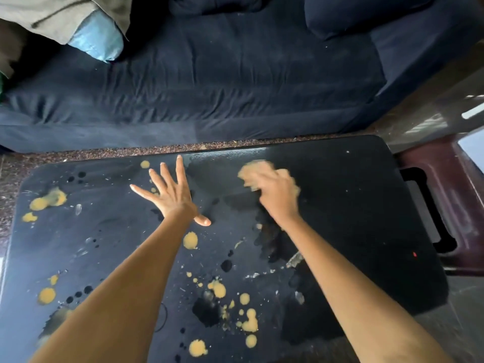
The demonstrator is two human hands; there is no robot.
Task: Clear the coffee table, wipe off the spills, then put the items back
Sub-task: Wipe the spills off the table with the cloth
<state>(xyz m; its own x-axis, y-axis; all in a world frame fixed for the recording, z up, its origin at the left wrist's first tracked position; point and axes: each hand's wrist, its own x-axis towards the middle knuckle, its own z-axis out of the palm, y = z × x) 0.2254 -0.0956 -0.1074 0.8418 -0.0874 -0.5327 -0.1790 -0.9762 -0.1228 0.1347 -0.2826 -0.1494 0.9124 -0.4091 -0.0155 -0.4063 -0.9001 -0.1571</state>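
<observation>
Spread flat, the left hand pressed its palm and straight fingers on the black bench, holding nothing, while the right hand's grip was curled round a tan cloth, which lay against the bench top near its far edge; both that hand and the cloth were blurred. Taking the left hand as the landmark: far to its left, a large yellow spill with a greyish smear sat near the bench's left edge, a smaller yellow blot just below that. Nearer the viewer and still to the left of the hand, more yellow spots and small dark drops lay by the left forearm. Just beyond the fingertips, a small yellow dot sat near the far edge. Right below the thumb lay another yellow blot, and further toward the viewer a cluster of yellow splashes mixed with dark wet patches and pale crumbs. To the right of the left hand, the right hand held the cloth, and a dark wet streak ran below that wrist. Right of the cloth the bench looked mostly bare, with only a few pale specks. Beyond the bench stood a dark blue sofa, with a light blue cushion at its left end. A maroon plastic stool stood at the bench's right side.
</observation>
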